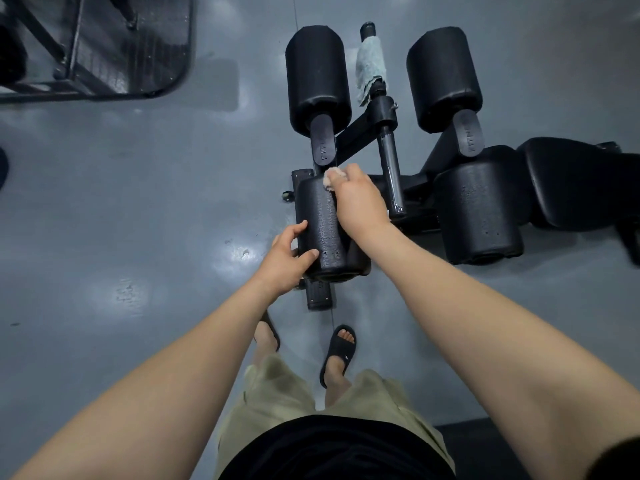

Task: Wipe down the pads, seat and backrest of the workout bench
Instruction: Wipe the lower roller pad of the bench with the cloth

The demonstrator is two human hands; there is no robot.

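A black workout bench lies below me with several round roller pads. My left hand (pixel 289 256) grips the near end of the lower left pad (pixel 323 223), thumb on top. My right hand (pixel 358 199) holds a small pale cloth (pixel 333 177) and presses it on the far end of that same pad. The lower right pad (pixel 479 206) sits beside it, and two upper pads (pixel 317 76) (pixel 443 76) lie farther away. The seat (pixel 575 181) runs off to the right. A light green towel (pixel 370 69) is wrapped on the centre handle post.
Grey glossy floor (pixel 138 202) surrounds the bench. A black metal machine frame (pixel 104 46) stands at the upper left. My feet in black slides (pixel 339 351) stand just before the bench's foot bar (pixel 320 294). A dark mat edge (pixel 502 445) lies at the lower right.
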